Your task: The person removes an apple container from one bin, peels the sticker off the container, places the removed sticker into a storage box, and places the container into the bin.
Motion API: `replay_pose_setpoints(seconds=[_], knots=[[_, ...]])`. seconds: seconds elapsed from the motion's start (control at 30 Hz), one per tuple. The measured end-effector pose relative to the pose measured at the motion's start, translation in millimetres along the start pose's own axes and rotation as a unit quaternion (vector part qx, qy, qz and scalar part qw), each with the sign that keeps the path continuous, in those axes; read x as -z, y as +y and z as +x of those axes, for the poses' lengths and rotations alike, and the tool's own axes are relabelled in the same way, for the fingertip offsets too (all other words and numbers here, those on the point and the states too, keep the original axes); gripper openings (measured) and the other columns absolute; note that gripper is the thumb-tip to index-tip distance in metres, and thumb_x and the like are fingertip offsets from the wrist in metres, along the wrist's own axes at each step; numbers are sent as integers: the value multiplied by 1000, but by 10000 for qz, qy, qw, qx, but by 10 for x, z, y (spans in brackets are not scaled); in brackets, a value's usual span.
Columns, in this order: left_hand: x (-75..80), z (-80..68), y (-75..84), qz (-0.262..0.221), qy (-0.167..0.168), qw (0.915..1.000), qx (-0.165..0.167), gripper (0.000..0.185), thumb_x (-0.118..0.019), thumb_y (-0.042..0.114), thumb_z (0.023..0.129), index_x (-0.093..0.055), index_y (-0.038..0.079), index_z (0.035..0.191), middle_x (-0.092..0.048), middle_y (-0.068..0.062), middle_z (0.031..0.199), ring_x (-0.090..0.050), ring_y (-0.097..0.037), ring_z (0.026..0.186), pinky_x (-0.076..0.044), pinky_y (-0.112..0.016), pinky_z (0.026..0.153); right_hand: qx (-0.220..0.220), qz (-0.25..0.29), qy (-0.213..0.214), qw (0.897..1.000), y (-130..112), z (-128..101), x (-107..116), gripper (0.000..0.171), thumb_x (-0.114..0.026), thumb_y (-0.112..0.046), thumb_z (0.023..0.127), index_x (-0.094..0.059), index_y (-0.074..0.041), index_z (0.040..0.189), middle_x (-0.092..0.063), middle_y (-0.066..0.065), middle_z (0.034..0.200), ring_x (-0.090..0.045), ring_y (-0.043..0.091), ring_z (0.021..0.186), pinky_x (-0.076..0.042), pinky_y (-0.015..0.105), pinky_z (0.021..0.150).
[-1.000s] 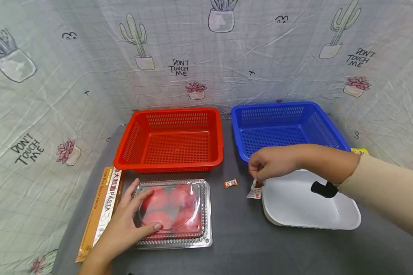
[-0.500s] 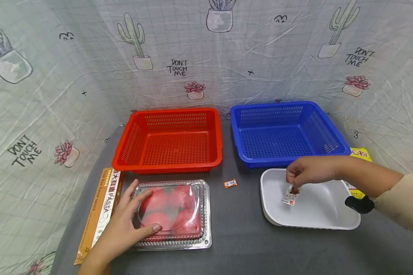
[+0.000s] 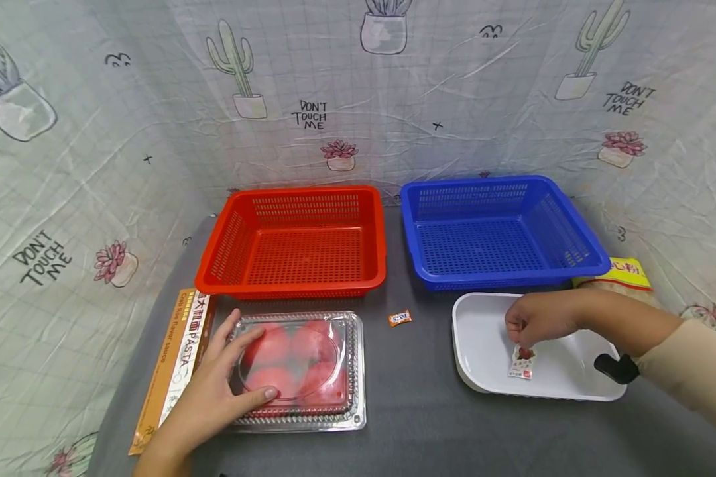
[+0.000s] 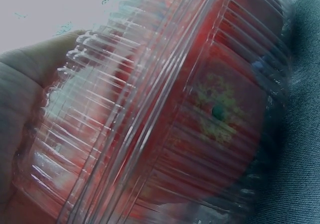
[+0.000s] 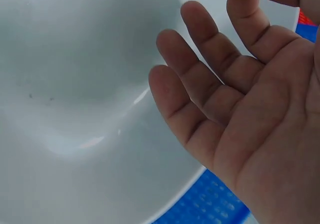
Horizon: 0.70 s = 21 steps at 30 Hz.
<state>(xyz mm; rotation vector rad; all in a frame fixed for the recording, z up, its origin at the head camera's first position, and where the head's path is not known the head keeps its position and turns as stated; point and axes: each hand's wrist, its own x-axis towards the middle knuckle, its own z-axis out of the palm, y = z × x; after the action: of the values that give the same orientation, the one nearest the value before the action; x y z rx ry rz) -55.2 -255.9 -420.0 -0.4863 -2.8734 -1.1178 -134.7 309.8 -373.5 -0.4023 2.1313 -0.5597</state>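
Observation:
My left hand (image 3: pixel 216 384) rests on a clear plastic fruit box (image 3: pixel 357 371), fingers spread over its lid. Round red fruits (image 4: pixel 220 119) show through the ribbed wall in the left wrist view. Over the white tray (image 3: pixel 477 371), my right hand (image 3: pixel 543 318) pinches a small white packet (image 3: pixel 522 363) with a red picture between thumb and index finger. The packet hangs down inside the tray; whether it touches the bottom I cannot tell. In the right wrist view the other fingers (image 5: pixel 200 79) are loosely bent, and only an edge of the packet shows.
A red basket (image 3: pixel 292 289) and a blue basket (image 3: pixel 417 248) stand at the back. An orange-wrapped candy (image 3: pixel 400 318) lies between box and tray. Left of the box lies a pasta package (image 3: pixel 176 358). A yellow-topped bag (image 3: pixel 629 273) sits behind the right forearm.
My right hand has carried the packet from the tray's left edge rightward over the tray, then lowered it slightly. The left hand stays on the fruit box.

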Motion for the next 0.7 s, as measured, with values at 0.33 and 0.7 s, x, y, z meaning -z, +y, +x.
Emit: replay_pose_setpoints(seconds=[0.33, 0.7], knots=[[-3, -8, -13, 12, 22, 10000, -64, 93, -97, 43, 74, -56, 26, 155, -16, -13, 176, -28, -56, 151, -34, -85, 102, 63, -228, 400, 9989, 66, 139, -93, 14, -77, -8, 90, -66, -15, 87, -58, -5, 79, -54, 13, 75, -41, 24, 64], [1, 3, -10, 96, -4, 10000, 23, 93, -96, 46, 75, -54, 28, 156, -16, -12, 176, -28, -55, 151, -34, -86, 101, -3, -77, 423, 9991, 112, 112, -109, 6, -76, -11, 96, -71, -13, 99, -63, -4, 90, -57, 16, 85, -47, 28, 73]])
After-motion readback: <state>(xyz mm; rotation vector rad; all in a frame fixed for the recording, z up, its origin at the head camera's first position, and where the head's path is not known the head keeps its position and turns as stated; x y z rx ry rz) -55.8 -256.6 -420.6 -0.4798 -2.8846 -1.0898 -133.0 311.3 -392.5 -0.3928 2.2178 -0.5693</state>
